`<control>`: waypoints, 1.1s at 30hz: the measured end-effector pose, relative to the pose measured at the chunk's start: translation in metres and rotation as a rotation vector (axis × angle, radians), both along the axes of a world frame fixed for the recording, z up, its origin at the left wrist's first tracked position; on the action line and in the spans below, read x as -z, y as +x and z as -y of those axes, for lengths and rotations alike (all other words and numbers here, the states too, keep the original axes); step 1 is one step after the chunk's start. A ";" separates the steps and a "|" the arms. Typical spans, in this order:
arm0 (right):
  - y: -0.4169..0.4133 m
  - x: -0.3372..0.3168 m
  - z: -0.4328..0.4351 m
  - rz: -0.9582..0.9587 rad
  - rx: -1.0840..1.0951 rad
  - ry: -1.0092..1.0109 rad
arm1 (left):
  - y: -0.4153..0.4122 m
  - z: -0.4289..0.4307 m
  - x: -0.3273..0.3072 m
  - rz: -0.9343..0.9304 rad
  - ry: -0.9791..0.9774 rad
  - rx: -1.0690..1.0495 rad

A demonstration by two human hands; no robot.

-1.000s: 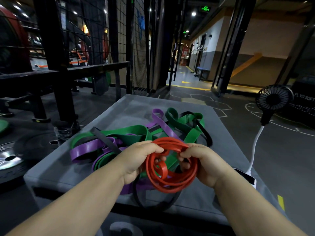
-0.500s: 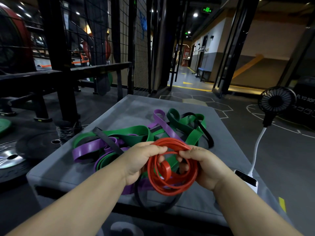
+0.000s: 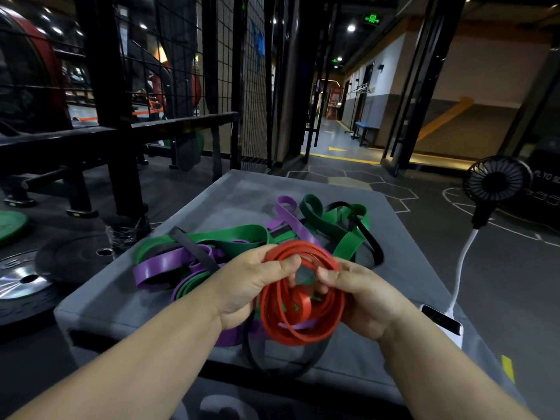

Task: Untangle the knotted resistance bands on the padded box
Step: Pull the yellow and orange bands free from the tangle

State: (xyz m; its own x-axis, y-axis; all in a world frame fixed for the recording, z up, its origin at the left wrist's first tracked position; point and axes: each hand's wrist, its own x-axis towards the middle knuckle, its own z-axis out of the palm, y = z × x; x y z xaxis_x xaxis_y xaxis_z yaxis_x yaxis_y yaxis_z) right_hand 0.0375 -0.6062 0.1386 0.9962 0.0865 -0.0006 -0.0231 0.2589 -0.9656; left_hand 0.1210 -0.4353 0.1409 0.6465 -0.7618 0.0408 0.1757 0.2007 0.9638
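Left hand (image 3: 248, 286) & right hand (image 3: 363, 295) both clamped on the red band (image 3: 303, 328) coil just over the padded box (image 3: 242, 189), thumbs closer vs a sec ago, so prob. only starting to pick the knot.

Smooth rubber with a soft sheen in the red band (image 3: 291, 336), purple band (image 3: 157, 265) and green band (image 3: 242, 231). Duller, nearly matt, in the black band (image 3: 247, 348). Matt grey covering on the box (image 3: 242, 195), faintly mottled; vinyl or cloth, cannot tell. Glossy bare metal on the plate (image 3: 18, 283). Black plastic on the fan (image 3: 497, 180). Dark metal wire in the mesh (image 3: 254, 101).
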 end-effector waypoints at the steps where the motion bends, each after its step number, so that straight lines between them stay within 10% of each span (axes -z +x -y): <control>1: 0.001 0.001 -0.001 -0.001 -0.011 -0.054 | 0.000 -0.001 -0.001 -0.015 -0.031 -0.015; 12: 0.013 -0.033 -0.063 0.239 0.188 0.083 | -0.002 -0.053 -0.027 0.266 0.211 -0.172; 33: 0.037 -0.116 -0.288 0.460 -0.313 -0.067 | -0.100 -0.260 -0.103 0.271 0.039 -1.129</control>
State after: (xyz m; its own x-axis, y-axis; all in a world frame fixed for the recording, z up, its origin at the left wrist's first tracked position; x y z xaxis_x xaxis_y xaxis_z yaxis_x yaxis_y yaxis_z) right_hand 0.0748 -0.3181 0.2550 0.8220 0.3929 0.4124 0.3388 0.2447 -0.9085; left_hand 0.0212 -0.1753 0.2438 0.9324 0.2390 0.2711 -0.2974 0.0813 0.9513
